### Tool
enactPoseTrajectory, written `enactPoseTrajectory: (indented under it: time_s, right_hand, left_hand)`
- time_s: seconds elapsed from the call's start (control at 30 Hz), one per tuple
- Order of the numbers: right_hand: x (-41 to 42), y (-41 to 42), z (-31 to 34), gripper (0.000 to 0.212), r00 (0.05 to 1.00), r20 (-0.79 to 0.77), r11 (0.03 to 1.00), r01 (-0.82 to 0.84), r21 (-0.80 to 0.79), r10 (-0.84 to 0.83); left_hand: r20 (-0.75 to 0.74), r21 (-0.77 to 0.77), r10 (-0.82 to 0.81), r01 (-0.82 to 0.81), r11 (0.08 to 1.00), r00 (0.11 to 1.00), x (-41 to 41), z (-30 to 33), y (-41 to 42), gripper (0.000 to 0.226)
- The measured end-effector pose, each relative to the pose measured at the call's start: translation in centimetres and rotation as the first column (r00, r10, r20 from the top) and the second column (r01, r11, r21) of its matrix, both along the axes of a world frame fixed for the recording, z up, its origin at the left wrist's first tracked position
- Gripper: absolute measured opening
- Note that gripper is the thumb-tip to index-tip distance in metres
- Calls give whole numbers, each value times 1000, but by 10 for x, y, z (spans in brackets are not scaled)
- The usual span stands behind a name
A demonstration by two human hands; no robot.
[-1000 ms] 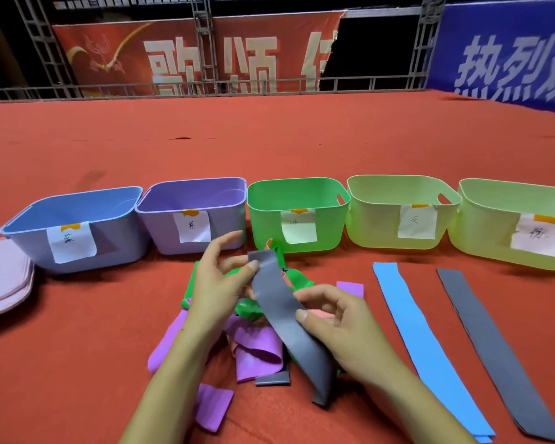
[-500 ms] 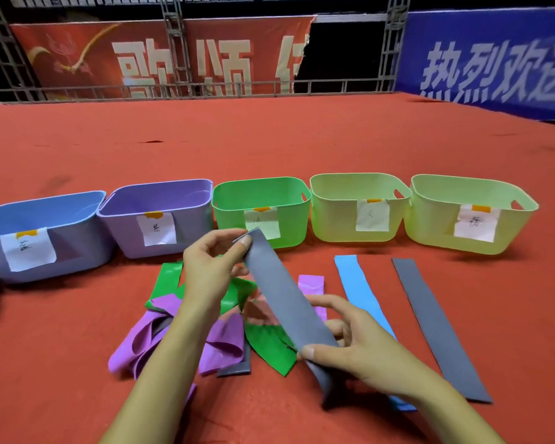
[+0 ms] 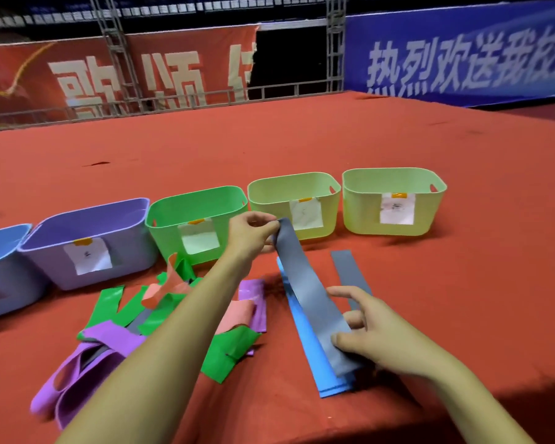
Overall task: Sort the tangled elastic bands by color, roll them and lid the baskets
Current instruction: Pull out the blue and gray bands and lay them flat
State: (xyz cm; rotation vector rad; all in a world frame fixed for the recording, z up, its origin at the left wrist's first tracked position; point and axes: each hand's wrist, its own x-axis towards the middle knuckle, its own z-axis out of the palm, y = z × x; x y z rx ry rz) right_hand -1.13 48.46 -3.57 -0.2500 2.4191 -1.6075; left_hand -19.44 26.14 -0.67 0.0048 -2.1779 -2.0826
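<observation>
Hands first: your left hand [image 3: 249, 232] pinched the top end of a flat grey elastic band [image 3: 305, 290], fingers curled round it, right in front of the pale yellow-green plastic basket [image 3: 297, 205]. Your right hand [image 3: 375, 336] gripped the band's lower end between thumb and fingers, so it stretched over the long blue elastic band [image 3: 311, 354] lying on the red cloth table [image 3: 302, 139]. Left of that sat the tangled heap of green, purple and pink bands [image 3: 135, 318], with another grey strip [image 3: 350, 274] lying just to the right.
</observation>
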Motion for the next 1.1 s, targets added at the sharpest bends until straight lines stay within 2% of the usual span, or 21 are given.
enactPoseTrajectory:
  time_s: [0.17,0.33,0.47,0.6,0.83,1.1]
  right_hand:
    - [5,38,-4,61,995,73,997,68,-31,-65]
    - [5,55,-8,48,983,123,987,148,-67,-139]
    - [2,63,-13,33,976,135,985,173,13,-173]
    - [-4,68,-16,34,966,121,971,219,101,-230]
    - [-10,71,-22,43,962,155,965,195,177,-223]
    - [-12,72,-21,36,953,185,954,198,227,-242]
  left_hand:
    - [32,-44,-108,110,993,994,-21,-15,50,10]
    - [-4,-242,-154,149,959,988,-41,-40,91,16]
    - [-45,-401,-184,151,903,982,-58,-55,109,11]
    - [-1,-519,-187,159,840,982,-72,-68,119,21]
    - [29,-586,-196,176,791,980,-82,-90,121,17]
    - [36,-617,-195,175,767,980,-82,-95,124,9]
